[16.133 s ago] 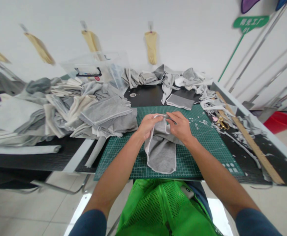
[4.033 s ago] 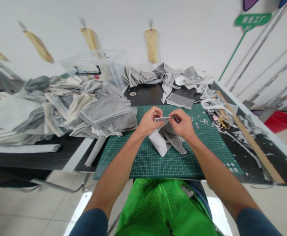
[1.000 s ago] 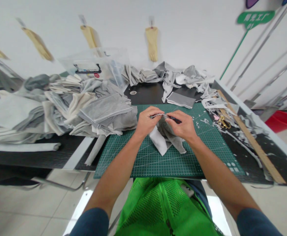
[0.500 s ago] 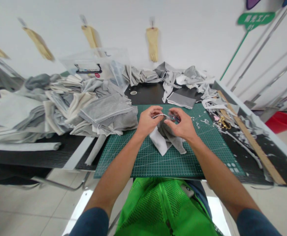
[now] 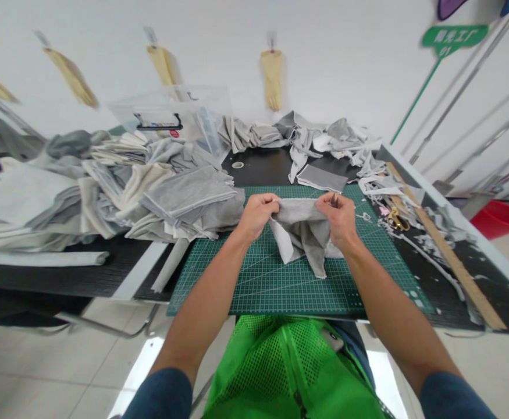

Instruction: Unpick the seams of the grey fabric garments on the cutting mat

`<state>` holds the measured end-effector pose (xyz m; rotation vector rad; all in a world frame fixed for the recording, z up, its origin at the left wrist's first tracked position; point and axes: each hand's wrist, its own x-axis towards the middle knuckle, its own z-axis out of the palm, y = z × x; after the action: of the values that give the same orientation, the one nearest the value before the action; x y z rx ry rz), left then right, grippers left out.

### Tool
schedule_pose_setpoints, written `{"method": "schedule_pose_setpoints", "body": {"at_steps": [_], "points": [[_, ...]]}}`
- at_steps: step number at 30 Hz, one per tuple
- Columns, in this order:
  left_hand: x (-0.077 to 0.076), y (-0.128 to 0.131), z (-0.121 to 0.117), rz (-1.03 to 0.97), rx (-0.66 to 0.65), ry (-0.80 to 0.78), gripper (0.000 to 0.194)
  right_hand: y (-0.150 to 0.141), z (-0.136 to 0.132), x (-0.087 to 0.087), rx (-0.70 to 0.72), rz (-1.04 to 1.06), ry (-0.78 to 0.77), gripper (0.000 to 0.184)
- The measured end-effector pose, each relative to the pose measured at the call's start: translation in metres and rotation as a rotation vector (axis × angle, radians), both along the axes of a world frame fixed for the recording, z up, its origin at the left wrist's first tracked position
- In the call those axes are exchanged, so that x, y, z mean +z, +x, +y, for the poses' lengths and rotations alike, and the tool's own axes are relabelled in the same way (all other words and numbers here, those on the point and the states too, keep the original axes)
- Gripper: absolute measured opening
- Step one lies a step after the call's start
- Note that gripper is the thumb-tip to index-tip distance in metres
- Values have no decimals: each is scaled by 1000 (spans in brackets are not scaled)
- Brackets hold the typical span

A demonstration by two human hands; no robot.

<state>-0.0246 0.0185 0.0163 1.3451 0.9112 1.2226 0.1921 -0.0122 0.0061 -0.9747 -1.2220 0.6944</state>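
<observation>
A grey cloth [image 5: 302, 216] with a pale edge is stretched between my two hands, its lower folds hanging over the green cutting mat [image 5: 271, 291]. My left hand [image 5: 257, 216] pinches the top left corner of the cloth. At the other end, my right hand [image 5: 340, 218] grips the top edge, fingers closed. A small dark pointed object [image 5: 334, 200] pokes up from the right fingers; its kind I cannot make out. White thread scraps [image 5: 364, 216] lie on the mat just right of that hand.
Piled grey cloths [image 5: 188, 195] cover the table's left side. A clear plastic box [image 5: 158, 113] stands behind them. On the right lie gold-handled scissors [image 5: 397, 220], fabric scraps and a long wooden ruler [image 5: 450, 253]. A folded grey cloth [image 5: 321, 177] rests beyond the mat.
My hands have moved apart and now pull the cloth's top edge straight and flat. Before, they were closer together, with the edge bunched between them.
</observation>
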Motion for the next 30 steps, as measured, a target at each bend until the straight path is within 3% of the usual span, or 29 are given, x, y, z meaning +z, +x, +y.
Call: {"method": "schedule_pose_setpoints", "body": {"at_steps": [6,11,14,20,24,30], "points": [[10,3,-8,-265,-110,-191,8,-5,-5,4,111,54,-106,18],[16,6,-10,-450,-160,-315,12,-4,-3,1,142,-120,-121,18],[16,7,-9,-497,-136,-326,14,-3,1,-3,79,-186,-30,28],[17,6,-9,-512,-158,-315,18,-5,-6,2,-191,-470,258,24],[19,5,-10,-503,-153,-317,18,-9,-11,5,-157,-604,383,23],[17,4,-7,-470,-147,-303,20,-12,-11,3,-117,-624,364,24]]}}
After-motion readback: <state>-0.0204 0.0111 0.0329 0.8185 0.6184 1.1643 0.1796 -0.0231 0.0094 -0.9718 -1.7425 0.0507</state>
